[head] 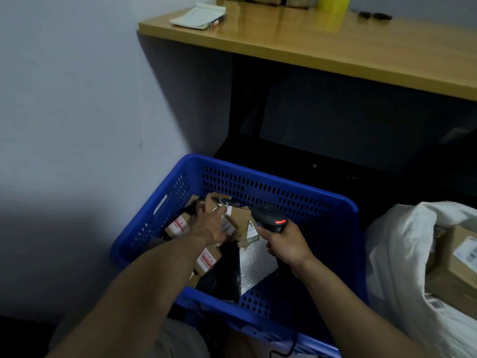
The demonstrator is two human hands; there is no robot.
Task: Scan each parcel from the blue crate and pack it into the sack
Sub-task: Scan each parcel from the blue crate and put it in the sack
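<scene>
Top of my feed: a glossy tan wooden desktop (335,50) with a white paper notepad (197,16) on its left end, a yellow plastic container (334,5) behind. Pale grey wall (64,99) fills the left.

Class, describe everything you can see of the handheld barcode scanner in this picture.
The scanner is black, plastic-looking and pistol-shaped, with a red light glowing on its head. The right hand grips its handle and holds it over the blue crate, with the head pointing left toward the parcels. The hand hides most of the handle.
</scene>
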